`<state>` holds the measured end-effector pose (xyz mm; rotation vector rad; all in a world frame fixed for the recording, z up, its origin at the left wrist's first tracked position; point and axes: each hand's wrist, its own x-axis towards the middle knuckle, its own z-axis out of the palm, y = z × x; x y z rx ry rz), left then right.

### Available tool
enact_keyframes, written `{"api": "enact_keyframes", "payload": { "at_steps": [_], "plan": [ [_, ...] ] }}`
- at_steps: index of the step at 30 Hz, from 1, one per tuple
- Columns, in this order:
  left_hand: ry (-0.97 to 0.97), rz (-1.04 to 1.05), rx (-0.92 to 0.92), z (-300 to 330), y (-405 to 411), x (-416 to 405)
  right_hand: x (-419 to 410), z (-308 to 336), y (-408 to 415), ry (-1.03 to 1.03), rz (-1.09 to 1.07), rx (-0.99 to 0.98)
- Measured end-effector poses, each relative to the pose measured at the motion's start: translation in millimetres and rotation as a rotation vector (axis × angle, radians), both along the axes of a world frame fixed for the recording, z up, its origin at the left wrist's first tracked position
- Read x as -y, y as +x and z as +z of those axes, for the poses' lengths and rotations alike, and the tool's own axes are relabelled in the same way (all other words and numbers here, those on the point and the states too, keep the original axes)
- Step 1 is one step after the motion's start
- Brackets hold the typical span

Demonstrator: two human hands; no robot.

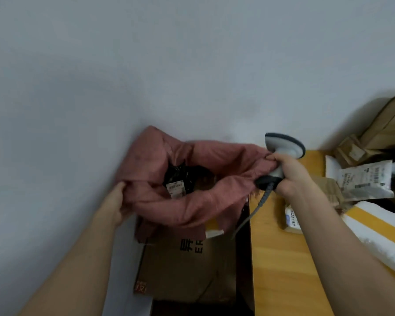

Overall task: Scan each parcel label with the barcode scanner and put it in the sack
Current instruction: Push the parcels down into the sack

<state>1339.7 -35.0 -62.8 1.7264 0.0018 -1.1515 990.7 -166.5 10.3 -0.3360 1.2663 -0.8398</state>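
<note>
A pink sack (198,197) hangs open against the wall, over a cardboard box. Inside it lies a black parcel (178,181) with a white label facing up. My left hand (121,201) grips the sack's left rim. My right hand (290,174) holds the grey barcode scanner (283,147) by its handle and also pinches the sack's right rim. The scanner's coiled cable (253,210) hangs down beside the table edge.
A wooden table (281,258) on the right carries several parcels: a white labelled bag (365,179), a small brown box (292,220), a white and yellow package (379,233) and cardboard boxes (383,128) at the back. A large cardboard box (187,265) stands under the sack.
</note>
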Motion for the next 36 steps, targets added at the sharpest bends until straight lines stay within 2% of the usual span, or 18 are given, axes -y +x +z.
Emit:
{"api": "enact_keyframes", "payload": {
  "at_steps": [3,7,9,11,13,15,17,19,21,23,25,29,32,36],
  "plan": [
    [0.339,-0.114,0.087,-39,3,-36,-6,-23,-8,0.100,-0.005,-0.079],
    [0.577,-0.289,0.193,-58,8,-60,-7,-37,-19,0.147,-0.032,-0.153],
    [0.643,-0.397,0.323,-58,9,-59,-6,-41,-22,0.155,-0.057,-0.175],
    [0.636,-0.481,0.591,-55,4,-54,-5,-43,-23,0.137,-0.096,-0.205],
    [0.545,-0.596,0.829,-53,-4,-51,-3,-46,-25,0.116,-0.141,-0.239],
    [0.424,-0.842,1.049,-56,-10,-48,-2,-50,-29,0.094,-0.174,-0.281],
    [0.392,-1.147,1.326,-59,-16,-39,-3,-55,-33,0.100,-0.197,-0.338],
    [0.388,-1.384,1.456,-63,-24,-29,-4,-60,-38,0.108,-0.218,-0.392],
    [0.587,-1.483,1.410,-71,-27,-26,-9,-59,-40,0.109,-0.258,-0.416],
    [0.849,-1.435,1.320,-76,-27,-29,-14,-53,-42,0.095,-0.320,-0.471],
    [0.935,-1.388,1.304,-76,-25,-31,-19,-46,-47,0.079,-0.362,-0.535],
    [0.673,-1.422,1.276,-73,-35,-22,-26,-36,-49,0.028,-0.409,-0.503],
    [0.457,-1.412,1.158,-76,-57,-11,-30,-31,-43,0.022,-0.405,-0.344],
    [0.427,-1.556,1.060,-98,-86,-2,-45,-41,-38,0.016,-0.320,-0.204]
  ]
}}
